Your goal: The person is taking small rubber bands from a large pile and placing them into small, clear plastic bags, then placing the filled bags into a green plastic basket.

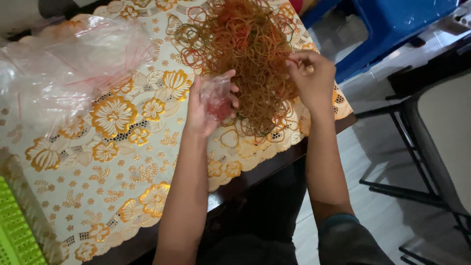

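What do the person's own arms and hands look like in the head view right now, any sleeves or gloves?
Both hands are bare: no gloves, rings or watch show on the left hand or the right hand. Both forearms are uncovered. On the right arm a dark grey sleeve with a teal edge starts near the elbow; no sleeve shows on the left.

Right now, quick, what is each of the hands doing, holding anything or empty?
Left hand: closed around a small clear plastic bag with red rubber bands inside.
Right hand: fingers pinched on bands at the edge of the rubber band pile.
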